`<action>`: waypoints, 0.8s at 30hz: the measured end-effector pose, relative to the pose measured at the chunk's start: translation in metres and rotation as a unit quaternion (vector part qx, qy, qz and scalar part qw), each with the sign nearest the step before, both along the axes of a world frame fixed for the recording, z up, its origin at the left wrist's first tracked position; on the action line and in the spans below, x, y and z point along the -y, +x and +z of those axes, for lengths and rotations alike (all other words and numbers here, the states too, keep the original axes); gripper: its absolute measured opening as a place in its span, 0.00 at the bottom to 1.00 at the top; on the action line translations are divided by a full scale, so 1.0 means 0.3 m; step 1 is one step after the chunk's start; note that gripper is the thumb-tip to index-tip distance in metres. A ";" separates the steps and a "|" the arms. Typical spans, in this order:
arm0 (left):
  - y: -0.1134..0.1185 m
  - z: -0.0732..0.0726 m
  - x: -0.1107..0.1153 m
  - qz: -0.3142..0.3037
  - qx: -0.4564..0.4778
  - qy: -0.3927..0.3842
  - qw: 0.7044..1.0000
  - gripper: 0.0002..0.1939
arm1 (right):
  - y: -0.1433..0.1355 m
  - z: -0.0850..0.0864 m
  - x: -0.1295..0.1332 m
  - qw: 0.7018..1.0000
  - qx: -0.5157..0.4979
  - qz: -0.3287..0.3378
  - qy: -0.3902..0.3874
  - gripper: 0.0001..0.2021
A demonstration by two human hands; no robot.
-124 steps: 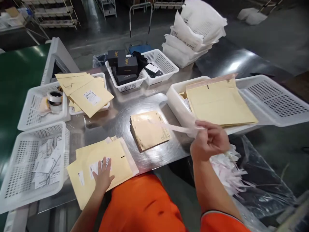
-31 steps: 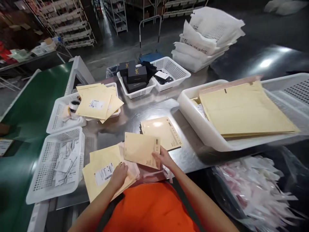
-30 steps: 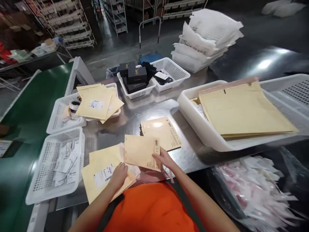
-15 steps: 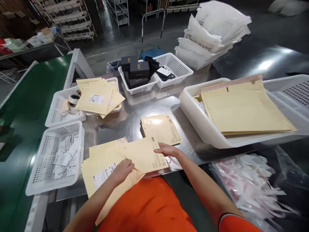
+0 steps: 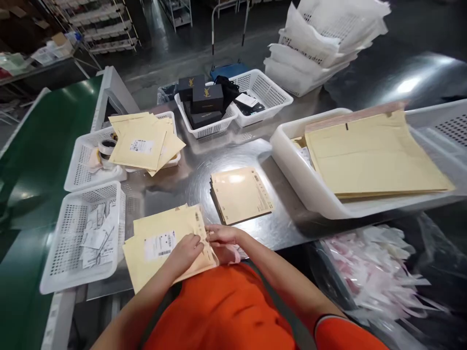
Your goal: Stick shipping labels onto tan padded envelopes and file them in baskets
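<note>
A yellow padded envelope (image 5: 146, 228) with a white shipping label lies at the front edge of the metal table, on top of others. From its right-hand mouth shows the printed end of a flat kraft packet (image 5: 199, 221). My left hand (image 5: 188, 253) rests on the envelope by that mouth, fingers curled in and gripping the edge. My right hand (image 5: 223, 235) pinches at the packet's end, close to my left fingertips. A pink strip (image 5: 234, 254) hangs beneath my right hand. Beyond the hands sits a stack of similar kraft packets (image 5: 241, 194).
Labelled envelopes (image 5: 140, 143) lie across a white basket at left, near tape rolls (image 5: 107, 147). A basket (image 5: 82, 238) holds paper slips. Black boxes (image 5: 207, 98) fill another. A large white bin (image 5: 310, 180) with yellow envelopes stands right. A green conveyor (image 5: 51, 131) runs along the left.
The kraft packet has moved left, mostly into the envelope. My right hand followed it left, close to my left hand. The envelope's lower part no longer hangs towards me.
</note>
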State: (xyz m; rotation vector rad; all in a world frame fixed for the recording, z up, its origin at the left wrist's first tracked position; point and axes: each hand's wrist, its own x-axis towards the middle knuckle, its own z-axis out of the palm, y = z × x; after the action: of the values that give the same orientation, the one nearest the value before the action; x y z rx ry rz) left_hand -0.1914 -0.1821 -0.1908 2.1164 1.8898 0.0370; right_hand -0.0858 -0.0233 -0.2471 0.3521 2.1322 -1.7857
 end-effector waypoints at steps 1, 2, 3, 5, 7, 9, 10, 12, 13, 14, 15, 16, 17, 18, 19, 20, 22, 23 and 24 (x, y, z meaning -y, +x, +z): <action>-0.007 -0.004 0.014 0.007 -0.001 0.000 1.000 0.19 | 0.000 -0.003 0.010 1.000 0.001 0.004 0.021 0.07; -0.009 -0.007 0.023 0.013 0.003 -0.001 1.000 0.19 | -0.004 -0.004 0.023 0.999 0.003 0.007 0.048 0.06; -0.006 -0.009 0.027 0.017 0.010 -0.002 1.000 0.19 | -0.012 -0.005 0.041 0.997 0.007 0.010 0.077 0.05; 0.006 -0.006 0.026 0.033 0.024 -0.002 0.999 0.18 | -0.040 -0.002 0.085 0.989 0.016 0.010 0.144 0.05; 0.012 -0.002 0.029 0.063 0.035 0.001 0.997 0.17 | -0.068 0.006 0.125 0.976 0.025 0.005 0.218 0.06; 0.007 -0.010 0.052 0.101 0.039 -0.002 0.994 0.19 | -0.070 0.015 0.143 0.958 0.030 -0.002 0.287 0.09; 0.002 -0.022 0.072 0.128 0.037 -0.011 0.991 0.23 | -0.056 0.017 0.141 0.948 0.034 -0.003 0.315 0.10; -0.008 -0.062 0.125 0.215 0.022 -0.057 0.975 0.32 | 0.004 0.012 0.119 0.934 0.040 0.009 0.354 0.11; -0.010 -0.089 0.153 0.269 0.014 -0.094 0.958 0.35 | 0.047 0.004 0.105 0.931 0.043 0.020 0.363 0.10; -0.010 -0.116 0.181 0.317 0.006 -0.131 0.939 0.36 | 0.095 -0.008 0.092 0.928 0.041 0.037 0.369 0.11; -0.007 -0.143 0.205 0.349 -0.002 -0.163 0.923 0.37 | 0.143 -0.022 0.085 0.925 0.033 0.058 0.373 0.13; -0.003 -0.167 0.225 0.366 -0.012 -0.184 0.912 0.37 | 0.187 -0.038 0.084 0.923 0.021 0.078 0.376 0.16; 0.001 -0.187 0.240 0.368 -0.024 -0.194 0.909 0.38 | 0.223 -0.054 0.092 0.923 0.009 0.087 0.376 0.18; 0.005 -0.201 0.250 0.362 -0.038 -0.194 0.911 0.38 | 0.249 -0.069 0.105 0.924 -0.004 0.083 0.372 0.18; 0.008 -0.211 0.256 0.355 -0.052 -0.191 0.914 0.39 | 0.262 -0.082 0.122 0.929 -0.015 0.068 0.364 0.14; 0.009 -0.217 0.258 0.350 -0.063 -0.191 0.915 0.39 | 0.263 -0.089 0.138 0.935 -0.028 0.039 0.351 0.10; 0.006 -0.220 0.257 0.344 -0.072 -0.204 0.914 0.39 | 0.238 -0.080 0.145 0.945 -0.055 -0.043 0.320 0.04; 0.003 -0.220 0.256 0.343 -0.073 -0.210 0.913 0.40 | 0.221 -0.060 0.126 0.945 -0.073 -0.084 0.309 0.07; 0.001 -0.219 0.255 0.341 -0.075 -0.214 0.912 0.40 | 0.210 -0.027 0.089 0.940 -0.091 -0.132 0.301 0.10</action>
State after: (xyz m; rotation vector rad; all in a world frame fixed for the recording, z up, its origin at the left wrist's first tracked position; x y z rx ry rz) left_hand -0.1912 -0.2586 -0.2566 1.1385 2.3683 -0.3626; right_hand -0.0228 -0.0500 -0.2550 0.6679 2.8608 -1.2744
